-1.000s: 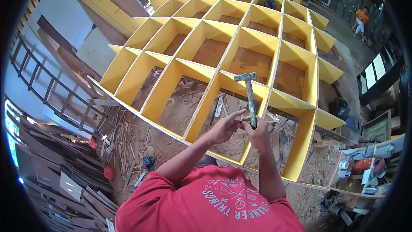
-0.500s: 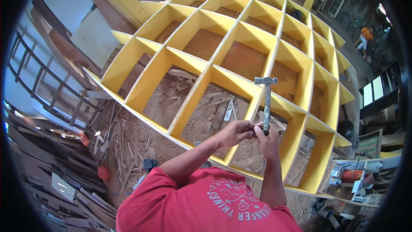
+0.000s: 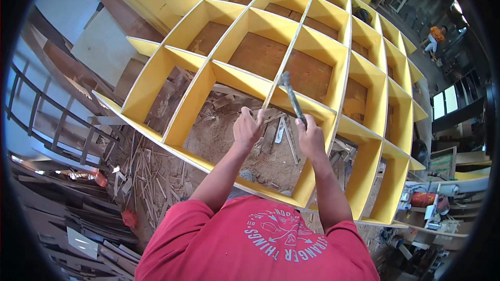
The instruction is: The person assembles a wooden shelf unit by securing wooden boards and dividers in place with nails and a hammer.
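My right hand [image 3: 312, 139] grips a hammer [image 3: 296, 105] by its dark handle. The hammer's head points up and away from me, slightly blurred, over the yellow grid. To its left, my left hand [image 3: 248, 127] has its fingers drawn together at the top edge of a yellow divider board [image 3: 270, 95]. Whatever those fingers may hold is too small to make out. The hammer's head is apart from the left hand. Much of the divider's near part is hidden behind my left hand and forearm.
The large yellow grid frame [image 3: 339, 119] spreads out ahead. Wood scraps [image 3: 148, 171] and sawdust lie on the floor. Sheets and a dark ladder-like frame [image 3: 52, 117] lean at left. A cluttered bench [image 3: 424, 203] stands at right; a person in orange [image 3: 436, 35] is far right.
My hands were together around the hammer's handle and have come apart. The left hand has moved left to the divider's edge; the right has tilted the hammer leftward. The view has shifted slightly.
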